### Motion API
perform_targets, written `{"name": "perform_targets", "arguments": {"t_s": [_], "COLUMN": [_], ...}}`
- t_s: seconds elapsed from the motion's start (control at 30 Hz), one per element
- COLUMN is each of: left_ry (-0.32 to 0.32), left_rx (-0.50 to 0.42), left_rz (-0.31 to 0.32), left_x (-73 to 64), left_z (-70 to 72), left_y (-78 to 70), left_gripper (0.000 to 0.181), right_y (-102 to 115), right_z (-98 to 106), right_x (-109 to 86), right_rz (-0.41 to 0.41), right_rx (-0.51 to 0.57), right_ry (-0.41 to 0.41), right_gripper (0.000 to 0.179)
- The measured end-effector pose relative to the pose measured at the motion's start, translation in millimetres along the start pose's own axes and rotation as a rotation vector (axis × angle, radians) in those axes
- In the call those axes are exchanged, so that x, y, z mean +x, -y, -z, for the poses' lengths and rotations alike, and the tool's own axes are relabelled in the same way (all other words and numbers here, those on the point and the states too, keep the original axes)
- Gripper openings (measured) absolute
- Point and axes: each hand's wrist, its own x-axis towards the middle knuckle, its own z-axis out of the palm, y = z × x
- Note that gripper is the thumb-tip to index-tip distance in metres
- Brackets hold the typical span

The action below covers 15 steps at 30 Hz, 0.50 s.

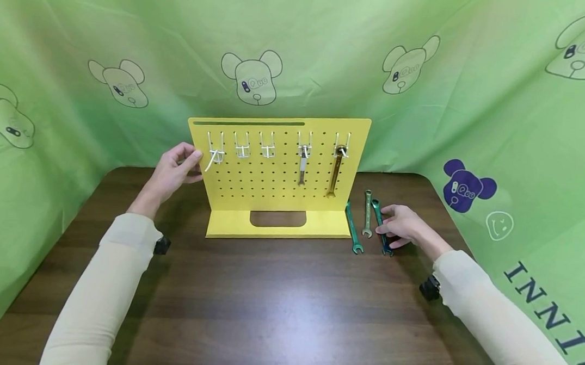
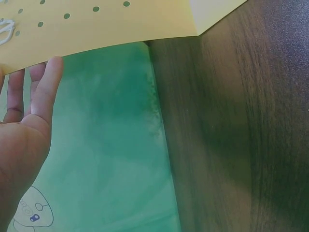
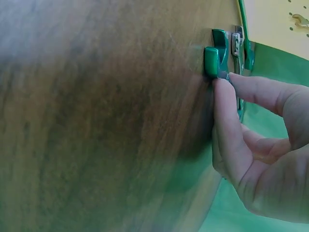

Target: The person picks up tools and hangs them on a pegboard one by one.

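A yellow pegboard (image 1: pixel 272 203) stands upright on the table. My left hand (image 1: pixel 172 169) holds its left edge, with the thumb in front and other fingers reaching behind. To the right of the board, my right hand (image 1: pixel 403 225) pinches a green combination wrench (image 3: pixel 211 62) between thumb and fingers; its open-ended jaw points toward the camera in the right wrist view. Beside it lie a paler green wrench (image 1: pixel 367 213) and another teal wrench (image 1: pixel 353 228), close to the board's base. A bronze-coloured wrench (image 1: pixel 335 176) and a shorter silver wrench (image 1: pixel 303 169) hang from hooks on the board.
White hooks without wrenches, such as the middle hook (image 1: pixel 242 150), line the board's upper left; the leftmost hook (image 1: pixel 215 157) has a prong slanting down. The dark wooden table (image 1: pixel 267 301) extends toward me. A green printed cloth (image 1: pixel 327 53) surrounds its back and sides.
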Motion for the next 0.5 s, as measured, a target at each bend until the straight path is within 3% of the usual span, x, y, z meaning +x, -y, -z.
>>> {"name": "perform_targets", "arguments": {"t_s": [0.23, 0.5], "left_ry": [0.001, -0.004], "left_rx": [-0.002, 0.001], "left_rz": [-0.008, -0.006], "left_x": [0.9, 0.8], "left_z": [-0.9, -1.0], "left_y": [1.1, 1.3], "left_gripper": [0.031, 0.028], "right_y": [-3.0, -7.2], "right_z": [1.4, 1.5], "right_x": [1.5, 2.5], "right_rz": [0.018, 0.040], "right_rx": [0.010, -0.030], "right_ry": [-0.007, -0.017], "right_gripper": [0.075, 0.058]}}
